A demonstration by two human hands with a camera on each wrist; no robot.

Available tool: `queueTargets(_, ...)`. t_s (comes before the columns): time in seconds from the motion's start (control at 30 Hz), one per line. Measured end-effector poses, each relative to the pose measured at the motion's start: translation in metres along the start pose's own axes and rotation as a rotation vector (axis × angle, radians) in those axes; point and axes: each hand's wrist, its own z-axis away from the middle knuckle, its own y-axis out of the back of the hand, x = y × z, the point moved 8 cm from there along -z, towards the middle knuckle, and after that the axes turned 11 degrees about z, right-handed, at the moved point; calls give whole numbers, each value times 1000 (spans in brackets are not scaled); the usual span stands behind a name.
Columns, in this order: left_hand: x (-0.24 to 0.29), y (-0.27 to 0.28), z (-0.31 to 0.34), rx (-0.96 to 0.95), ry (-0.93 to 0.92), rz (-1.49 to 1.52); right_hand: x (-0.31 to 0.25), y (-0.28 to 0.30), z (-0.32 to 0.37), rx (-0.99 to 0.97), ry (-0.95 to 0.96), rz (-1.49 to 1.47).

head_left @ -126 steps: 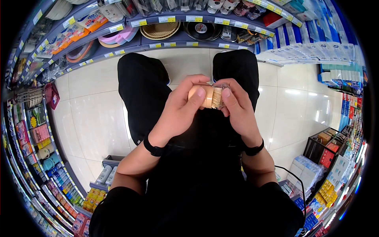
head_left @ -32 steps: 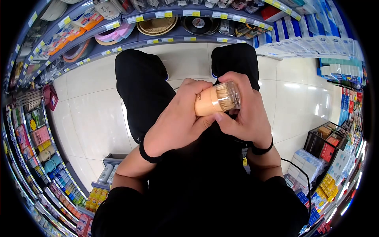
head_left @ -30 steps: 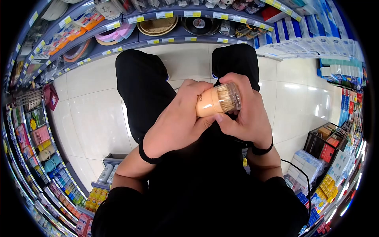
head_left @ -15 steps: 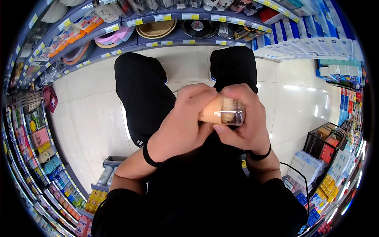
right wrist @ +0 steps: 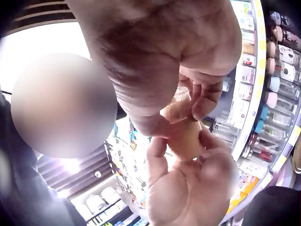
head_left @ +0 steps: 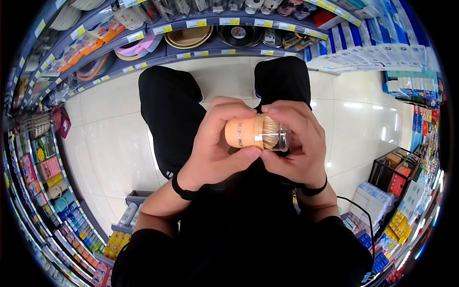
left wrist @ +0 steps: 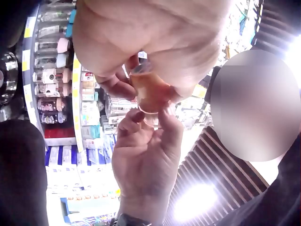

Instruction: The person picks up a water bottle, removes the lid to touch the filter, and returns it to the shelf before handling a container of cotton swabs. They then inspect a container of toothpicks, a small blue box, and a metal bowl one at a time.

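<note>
A jar of toothpicks [head_left: 243, 132], with a peach-orange body and printed lettering, lies sideways between both hands above the lap. Its clear end [head_left: 283, 136] points right, and pale toothpick tips show through it. My left hand [head_left: 210, 146] grips the orange body, thumb along the near side and fingers over the far side. Around the clear end, my right hand [head_left: 303, 143] curls its fingers, its thumb at the near side by the left thumb. In the left wrist view the orange body [left wrist: 151, 92] shows between the hands; the right wrist view shows the toothpicks [right wrist: 178, 107] behind clear plastic.
Ahead, a low shelf [head_left: 210, 55] carries baskets [head_left: 189, 36] and a dark round pan [head_left: 239, 34]. Stocked shelves [head_left: 45, 162] line the left. On the right stand a black crate [head_left: 389, 170] and plastic-wrapped packs [head_left: 368, 201]. Pale floor tiles [head_left: 354, 124] surround the legs.
The jar has gone from tilted to nearly level and turned, so its lettering shows more fully. My left fingers have shifted, uncovering more of the orange body. Both hands sit slightly lower.
</note>
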Motion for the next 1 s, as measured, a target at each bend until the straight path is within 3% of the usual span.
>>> queueTargets(0.2, -6, -14, -2, -36, -67, -32, -11, -7, -1, 6, 69, 131)
queueTargets(0.27, -5, -16, 0, 39, -87, 201, -14, -8, -2, 28, 75, 179)
queueTargets(0.4, -26, -5, 9, 115, 23, 154, -12, -12, 2, 10, 52, 202)
queueTargets(0.47, -43, -7, 9, 127, 179, 415, 12, -14, 12, 200, -88, -357)
queueTargets(0.53, -41, -7, 4, 133, 211, 463, 17, -11, 14, 255, -60, -334)
queueTargets(0.6, -43, -3, 3, 171, 274, 471, 11, -16, 10, 22, 53, -96)
queueTargets(0.77, -36, 0, -1, 225, 357, 362, 15, -14, 12, 63, 56, -65)
queueTargets(0.87, -32, 5, -2, 166, 300, 445, 19, -20, 11, -7, 5, -12)
queueTargets(0.93, -28, 3, -3, 67, 336, 424, 15, -16, 8, 135, 41, 45)
queueTargets(1.0, -25, 1, -7, 93, 324, 451, 10, -12, 1, 82, 4, 23)
